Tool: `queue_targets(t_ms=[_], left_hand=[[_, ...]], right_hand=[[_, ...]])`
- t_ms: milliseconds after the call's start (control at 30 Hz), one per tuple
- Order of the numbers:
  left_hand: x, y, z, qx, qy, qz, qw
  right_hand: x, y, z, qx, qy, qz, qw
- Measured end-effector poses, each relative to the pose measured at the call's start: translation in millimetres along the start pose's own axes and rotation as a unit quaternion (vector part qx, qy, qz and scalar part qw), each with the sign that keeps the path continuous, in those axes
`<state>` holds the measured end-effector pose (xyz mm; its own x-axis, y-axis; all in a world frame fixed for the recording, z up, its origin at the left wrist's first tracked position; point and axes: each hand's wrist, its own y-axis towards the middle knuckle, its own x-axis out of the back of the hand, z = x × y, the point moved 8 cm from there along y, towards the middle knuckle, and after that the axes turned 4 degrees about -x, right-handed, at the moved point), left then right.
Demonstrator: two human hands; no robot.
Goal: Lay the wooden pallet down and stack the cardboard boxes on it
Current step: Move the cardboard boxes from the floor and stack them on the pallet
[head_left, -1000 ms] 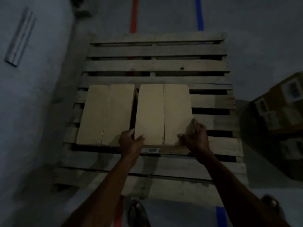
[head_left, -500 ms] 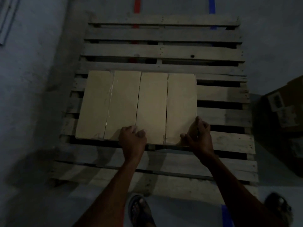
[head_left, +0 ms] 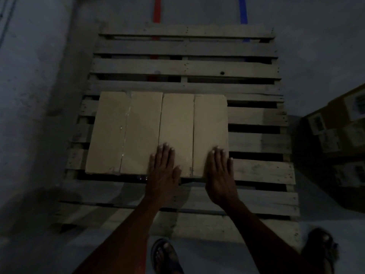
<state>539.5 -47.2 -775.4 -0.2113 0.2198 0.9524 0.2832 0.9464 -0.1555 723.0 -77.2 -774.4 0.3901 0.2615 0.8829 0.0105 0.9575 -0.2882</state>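
A dim view looking down at a wooden pallet (head_left: 185, 68) lying flat on a grey floor, its weathered slats running left to right and filling the middle of the frame. Two pale cardboard boxes sit on it side by side, touching, toward the left and centre; each has a taped seam running up its top. The left box (head_left: 124, 133) lies clear of both hands. The right box (head_left: 194, 133) has both hands on its near end. The left hand (head_left: 163, 175) lies flat and open, fingers together, on the near left part of that box, its palm hanging over the near edge. The right hand (head_left: 220, 175) is also flat and open, fingertips on the near right corner of the same box, its heel out over the slats. Neither hand grips anything. Bare forearms reach in from the bottom of the frame. More boxes with white labels (head_left: 339, 135) are stacked at the right edge, off the pallet. A red stripe (head_left: 157, 8) and a blue stripe (head_left: 243, 8) run along the floor at the top. Two sandalled feet show at the bottom edge
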Motion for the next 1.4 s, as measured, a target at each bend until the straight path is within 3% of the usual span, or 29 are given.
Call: queue_targets(t_ms=[100,200,267,400,467,600,733,833,900,1000,1100,1233,1400], left_hand=[[-1.0,0.5,-0.3,0.015,0.022,0.029,0.999],[11.9,14.1,-21.9,0.090,0.011,0.108,0.990],[25.6,29.2,-59.1,0.141,-0.017,0.162,0.977],[62.8,68.0,-177.6,0.033,-0.090,0.048,0.994],[77.9,84.3,-247.6,-0.011,-0.126,0.029,0.992],[108.9,115.8,-409.5,-0.132,-0.137,0.018,0.982],[135.2,137.7,-538.9,-0.208,-0.128,-0.029,0.969],[153.6,160.4,-615.5,-0.240,-0.140,-0.032,0.960],[168.7,186.4,-659.5,-0.250,-0.159,-0.029,0.955],[196.4,235.2,-716.1,-0.279,-0.166,-0.028,0.945],[216.8,283.6,-766.5,-0.341,-0.093,-0.027,0.935],[216.1,346.3,-798.6,-0.298,-0.063,0.005,0.953],[212.0,388.1,-809.5,-0.176,-0.183,0.034,0.967]], right_hand=[[5.8,5.4,-5.5,0.012,-0.021,0.028,0.999],[35.9,9.3,-7.6,0.045,0.010,0.081,0.996],[85.1,3.4,-29.5,0.021,0.034,0.016,0.999],[203.0,-41.2,-120.9,-0.087,0.063,-0.202,0.973],[255.1,-66.8,-178.5,-0.143,0.057,-0.277,0.948],[354.9,-102.8,-293.4,-0.250,0.017,-0.284,0.925],[449.0,-126.6,-370.8,-0.284,0.034,-0.362,0.888],[498.1,-135.1,-410.9,-0.310,0.103,-0.411,0.851],[518.3,-133.1,-437.4,-0.322,0.208,-0.426,0.820],[527.3,-107.0,-470.5,-0.354,0.406,-0.380,0.752],[533.1,-74.6,-492.0,-0.379,0.531,-0.331,0.682],[528.8,-50.6,-492.5,-0.381,0.624,-0.269,0.627],[513.2,-46.7,-497.3,-0.377,0.645,-0.233,0.623]])
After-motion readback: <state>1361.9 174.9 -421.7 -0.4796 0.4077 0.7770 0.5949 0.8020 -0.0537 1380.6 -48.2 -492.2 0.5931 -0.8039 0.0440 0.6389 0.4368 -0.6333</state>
